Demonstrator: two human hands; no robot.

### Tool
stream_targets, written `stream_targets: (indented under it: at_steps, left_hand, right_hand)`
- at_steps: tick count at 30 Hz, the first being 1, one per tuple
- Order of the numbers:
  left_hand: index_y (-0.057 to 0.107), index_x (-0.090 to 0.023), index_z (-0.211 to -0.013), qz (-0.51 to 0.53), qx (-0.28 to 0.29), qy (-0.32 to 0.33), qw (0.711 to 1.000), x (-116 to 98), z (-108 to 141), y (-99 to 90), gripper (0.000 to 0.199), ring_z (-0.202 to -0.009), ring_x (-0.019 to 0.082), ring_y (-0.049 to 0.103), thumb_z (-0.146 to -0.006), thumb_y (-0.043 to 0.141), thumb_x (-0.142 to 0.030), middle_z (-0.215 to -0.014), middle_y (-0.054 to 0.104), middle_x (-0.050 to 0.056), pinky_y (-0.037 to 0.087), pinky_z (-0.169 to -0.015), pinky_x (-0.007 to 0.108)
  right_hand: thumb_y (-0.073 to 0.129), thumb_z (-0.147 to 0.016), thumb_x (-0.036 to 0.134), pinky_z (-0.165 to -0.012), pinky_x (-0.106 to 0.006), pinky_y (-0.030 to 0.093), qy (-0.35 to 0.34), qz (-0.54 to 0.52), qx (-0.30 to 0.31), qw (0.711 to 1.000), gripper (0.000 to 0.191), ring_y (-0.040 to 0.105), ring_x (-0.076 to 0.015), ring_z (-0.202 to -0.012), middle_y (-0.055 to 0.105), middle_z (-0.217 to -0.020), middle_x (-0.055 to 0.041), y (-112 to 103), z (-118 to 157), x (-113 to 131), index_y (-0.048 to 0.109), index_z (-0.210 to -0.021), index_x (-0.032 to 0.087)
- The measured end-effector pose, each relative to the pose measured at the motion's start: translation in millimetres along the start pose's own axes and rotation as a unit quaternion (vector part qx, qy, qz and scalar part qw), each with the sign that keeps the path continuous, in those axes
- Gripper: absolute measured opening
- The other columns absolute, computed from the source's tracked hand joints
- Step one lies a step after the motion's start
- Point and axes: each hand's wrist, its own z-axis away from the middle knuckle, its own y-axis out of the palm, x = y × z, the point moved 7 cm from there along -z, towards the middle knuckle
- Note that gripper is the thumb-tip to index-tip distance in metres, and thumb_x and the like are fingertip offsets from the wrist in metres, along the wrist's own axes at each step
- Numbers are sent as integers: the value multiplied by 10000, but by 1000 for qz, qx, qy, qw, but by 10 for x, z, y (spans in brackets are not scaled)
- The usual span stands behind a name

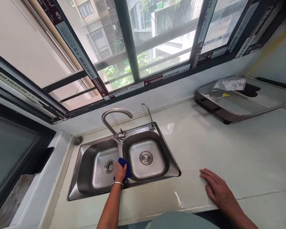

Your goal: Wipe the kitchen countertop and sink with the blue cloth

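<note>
My left hand, with a bangle at its wrist, is closed on a blue cloth. It holds the cloth against the divider between the two basins of the steel double sink. Part of the cloth is hidden under the fingers. To the right of the sink, my right hand rests on the pale countertop near its front edge, fingers stretched out and holding nothing. Water drops show on the floors of both basins, around the left drain and the right drain.
A curved faucet and a thin second spout rise behind the sink. A round metal stopper lies at the back left corner. An electric pan with a glass lid stands at the back right, below the window.
</note>
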Motion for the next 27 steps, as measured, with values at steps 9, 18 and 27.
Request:
stream_targets:
  at_steps: [9, 18, 27]
  left_hand:
    - [329, 1, -1478, -104, -12, 1, 995, -8, 483, -57, 651, -1284, 332, 584, -960, 432, -380, -1393, 567, 302, 450, -1048, 416]
    - [637, -125, -1266, -129, -56, 107, 984, -221, 1114, -258, 433, -1230, 311, 629, -950, 409, -315, -1258, 700, 200, 457, -1087, 452]
    - [613, -139, -1335, -26, -111, 318, 941, -1629, 1761, 475, 434, -1346, 268, 550, -977, 392, -247, -1313, 686, 153, 481, -1126, 461]
  right_hand:
    - [442, -847, 116, -1092, -459, 476, -7, 1, -28, 1000, 434, 505, -244, -1343, 592, -1376, -92, 17, -39, 41, 545, -1261, 195]
    - [441, -791, 74, -1085, -441, 478, 14, 8, -55, 998, 454, 517, -234, -1324, 610, -1358, -78, 36, -86, 91, 579, -1205, 198]
    - [438, -779, 53, -1073, -435, 507, 52, -17, -86, 995, 477, 541, -228, -1290, 626, -1334, -79, 11, -161, 136, 581, -1213, 191]
